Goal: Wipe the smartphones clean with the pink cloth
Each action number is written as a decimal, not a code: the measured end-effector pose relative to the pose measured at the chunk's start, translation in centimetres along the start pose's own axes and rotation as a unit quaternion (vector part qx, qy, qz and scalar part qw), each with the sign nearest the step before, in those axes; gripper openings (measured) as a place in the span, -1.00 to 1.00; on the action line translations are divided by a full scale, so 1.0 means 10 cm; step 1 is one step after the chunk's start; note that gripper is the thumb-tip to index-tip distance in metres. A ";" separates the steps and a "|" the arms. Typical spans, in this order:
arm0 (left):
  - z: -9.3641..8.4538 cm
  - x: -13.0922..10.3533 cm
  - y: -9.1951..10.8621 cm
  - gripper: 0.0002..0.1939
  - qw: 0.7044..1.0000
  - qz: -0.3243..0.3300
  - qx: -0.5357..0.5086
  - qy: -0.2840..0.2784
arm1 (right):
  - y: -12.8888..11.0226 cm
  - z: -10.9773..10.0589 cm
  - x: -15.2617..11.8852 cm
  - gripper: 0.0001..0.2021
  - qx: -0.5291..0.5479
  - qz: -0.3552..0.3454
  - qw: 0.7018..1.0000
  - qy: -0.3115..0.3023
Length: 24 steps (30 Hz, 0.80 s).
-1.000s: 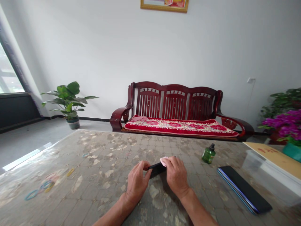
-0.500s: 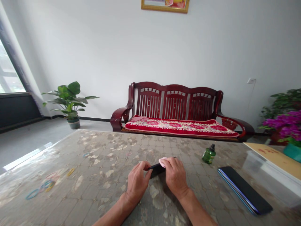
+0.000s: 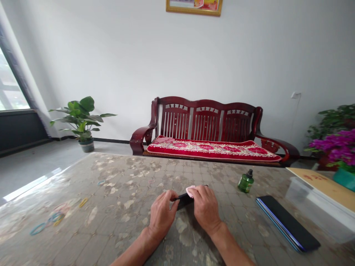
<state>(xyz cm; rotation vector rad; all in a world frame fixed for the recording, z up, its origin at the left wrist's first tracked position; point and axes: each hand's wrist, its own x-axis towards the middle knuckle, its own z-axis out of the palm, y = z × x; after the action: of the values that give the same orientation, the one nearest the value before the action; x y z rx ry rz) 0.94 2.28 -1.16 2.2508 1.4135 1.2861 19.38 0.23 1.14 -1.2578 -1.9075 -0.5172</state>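
My left hand (image 3: pixel 163 211) pinches the left end of a flat black object (image 3: pixel 184 201), phone-like in shape, tilted up above the table. In my right hand (image 3: pixel 205 209) a small wad of pale pinkish-white cloth (image 3: pixel 190 190) is pressed against the object's top edge. The right end of the object is mostly hidden behind the right hand, with only a corner showing past the knuckles. To the right of my hands stands a green bottle (image 3: pixel 245 182) with a black cap. Closer to me on that side lies a dark phone-like slab (image 3: pixel 288 222) with bluish edges.
The table (image 3: pixel 122 236) has a patterned cover. Loose coloured rubber bands (image 3: pixel 38 228) lie on its left. A clear plastic box (image 3: pixel 307 207) bearing a tan folder (image 3: pixel 324 184) stands at the right, near purple flowers (image 3: pixel 337 146). Beyond is a wooden bench (image 3: pixel 206 122).
My right hand and the pale cloth have shifted slightly left along the black object's edge. The left hand keeps its grip in nearly the same place.
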 end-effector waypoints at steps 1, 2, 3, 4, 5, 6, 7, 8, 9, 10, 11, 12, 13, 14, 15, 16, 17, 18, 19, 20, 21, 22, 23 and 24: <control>0.00 0.00 -0.01 -0.97 1.000 -0.002 0.004 0.001 | 0.07 -0.01 -0.01 -0.80 -0.009 0.012 1.000 0.005; 0.01 0.01 -0.01 -0.97 1.000 -0.003 0.008 0.002 | 0.15 -0.01 -0.02 -0.80 -0.019 0.024 0.999 0.011; 0.01 0.01 -0.02 -0.97 1.000 -0.004 0.011 0.002 | 0.23 -0.02 -0.03 -0.80 -0.031 0.035 0.999 0.016; 0.01 0.01 -0.02 -0.97 1.000 -0.003 0.013 0.001 | 0.29 -0.03 -0.04 -0.79 -0.042 0.046 0.998 0.022; 0.01 0.02 -0.02 -0.97 1.000 -0.001 0.013 -0.002 | 0.34 -0.03 -0.05 -0.79 -0.051 0.054 0.997 0.028; 0.00 0.02 -0.02 -0.97 1.000 0.002 0.012 -0.005 | 0.36 -0.03 -0.06 -0.79 -0.057 0.060 0.996 0.031; 0.00 0.02 -0.02 -0.96 1.000 0.005 0.011 -0.008 | 0.36 -0.02 -0.07 -0.79 -0.059 0.062 0.996 0.033; -0.01 0.03 -0.01 -0.95 1.000 0.009 0.009 -0.011 | 0.34 -0.02 -0.07 -0.79 -0.056 0.059 0.996 0.032; -0.01 0.03 -0.01 -0.94 1.000 0.012 0.007 -0.012 | 0.30 -0.01 -0.07 -0.79 -0.048 0.053 0.997 0.028; -0.02 0.03 -0.01 -0.93 1.000 0.015 0.006 -0.015 | 0.26 0.01 -0.08 -0.79 -0.039 0.045 0.998 0.021; -0.03 0.03 0.00 -0.93 1.000 0.016 0.007 -0.018 | 0.22 0.02 -0.08 -0.79 -0.030 0.035 0.999 0.010; -0.03 0.03 0.00 -0.93 1.000 0.016 0.007 -0.021 | 0.20 0.03 -0.08 -0.78 -0.022 0.027 0.999 0.001; -0.03 0.04 0.00 -0.93 1.000 0.016 0.009 -0.026 | 0.18 0.03 -0.08 -0.78 -0.017 0.024 1.000 -0.006; -0.04 0.04 0.00 -0.93 0.999 0.015 0.012 -0.030 | 0.19 0.03 -0.08 -0.78 -0.016 0.026 0.999 -0.009; -0.04 0.04 0.00 -0.93 0.999 0.014 0.013 -0.033 | 0.21 0.03 -0.08 -0.79 -0.018 0.035 0.999 -0.008; -0.04 0.04 0.00 -0.93 0.999 0.013 0.014 -0.035 | 0.24 0.03 -0.08 -0.78 -0.021 0.048 0.999 -0.004; -0.04 0.04 0.00 -0.93 0.999 0.014 0.016 -0.037 | 0.29 0.02 -0.08 -0.78 -0.025 0.064 0.998 0.003; -0.05 0.05 0.00 -0.93 0.999 0.016 0.018 -0.040 | 0.34 0.01 -0.09 -0.77 -0.027 0.082 0.996 0.010; -0.06 0.05 0.00 -0.93 0.999 0.019 0.021 -0.043 | 0.38 0.01 -0.09 -0.76 -0.026 0.100 0.994 0.017; -0.07 0.06 0.00 -0.93 0.998 0.024 0.025 -0.046 | 0.42 0.01 -0.10 -0.75 -0.021 0.119 0.992 0.023; -0.08 0.07 0.01 -0.92 0.998 0.029 0.031 -0.051 | 0.45 0.01 -0.11 -0.74 -0.012 0.138 0.990 0.027; -0.10 0.09 0.01 -0.91 0.997 0.033 0.039 -0.057 | 0.47 0.02 -0.11 -0.73 0.001 0.156 0.987 0.029; -0.11 0.10 0.02 -0.89 0.996 0.036 0.049 -0.065 | 0.49 0.04 -0.12 -0.73 0.017 0.174 0.984 0.030; -0.13 0.12 0.04 -0.88 0.995 0.038 0.060 -0.075 | 0.50 0.05 -0.13 -0.72 0.034 0.190 0.981 0.031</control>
<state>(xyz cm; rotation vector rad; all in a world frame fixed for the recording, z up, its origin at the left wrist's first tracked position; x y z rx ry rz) 0.39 2.68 0.53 2.4442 1.3972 1.0521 23.93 1.98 -0.57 -1.4962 -1.5673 -0.2842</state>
